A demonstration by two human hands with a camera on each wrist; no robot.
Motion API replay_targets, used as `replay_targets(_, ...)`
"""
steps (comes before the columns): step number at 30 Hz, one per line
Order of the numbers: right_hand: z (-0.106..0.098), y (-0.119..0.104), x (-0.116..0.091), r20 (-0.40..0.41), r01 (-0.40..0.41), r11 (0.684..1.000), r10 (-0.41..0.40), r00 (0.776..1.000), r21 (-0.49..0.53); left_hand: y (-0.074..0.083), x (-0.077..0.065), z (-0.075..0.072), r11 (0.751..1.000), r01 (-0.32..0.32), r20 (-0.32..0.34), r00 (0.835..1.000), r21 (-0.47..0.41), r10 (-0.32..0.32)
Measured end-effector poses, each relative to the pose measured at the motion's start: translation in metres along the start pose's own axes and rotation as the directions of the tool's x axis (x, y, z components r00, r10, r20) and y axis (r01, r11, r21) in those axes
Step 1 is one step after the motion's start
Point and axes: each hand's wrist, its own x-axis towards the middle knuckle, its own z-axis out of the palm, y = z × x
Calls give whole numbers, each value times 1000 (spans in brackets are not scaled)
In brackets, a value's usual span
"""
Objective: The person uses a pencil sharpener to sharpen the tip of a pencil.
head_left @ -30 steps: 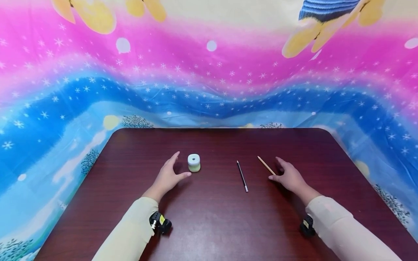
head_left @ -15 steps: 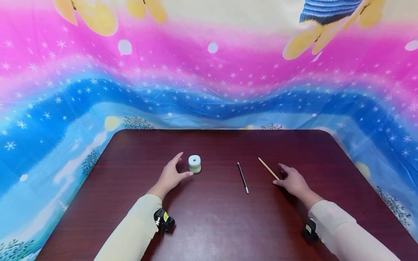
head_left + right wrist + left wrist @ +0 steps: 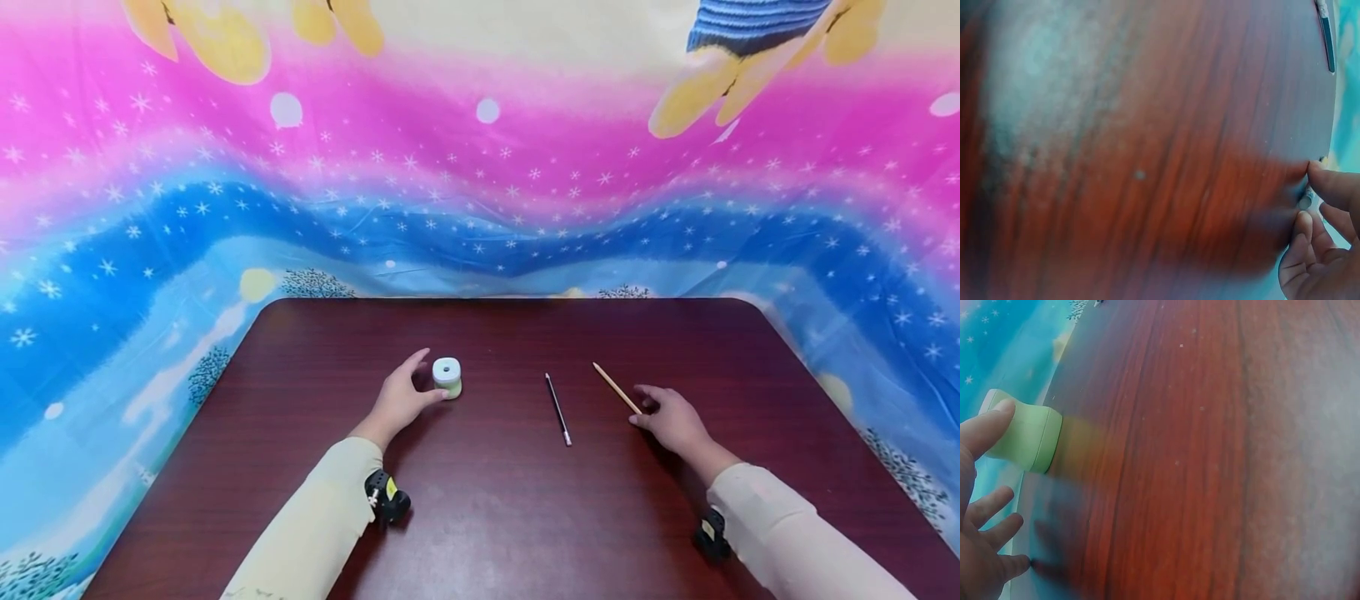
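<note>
red-brown table | pale-green sharpener, white top, 1 hole | tan pencil

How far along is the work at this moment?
Done: only positioning; each hand is at an object. In hand: the left hand has its thumb at the rounded white-and-green block; the right hand has its fingers around the near end of the yellow wooden pencil, grip unclear. Remaining: probably lifting, as both appear to rest on the red-brown tabletop; the black pencil with a white end lies untouched.
</note>
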Motion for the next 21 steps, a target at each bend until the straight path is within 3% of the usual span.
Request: replay_targets(21,4,-8,0,-31,-57,998,57,998,-7,3,3,12,999,5,-43,999,-51,-7)
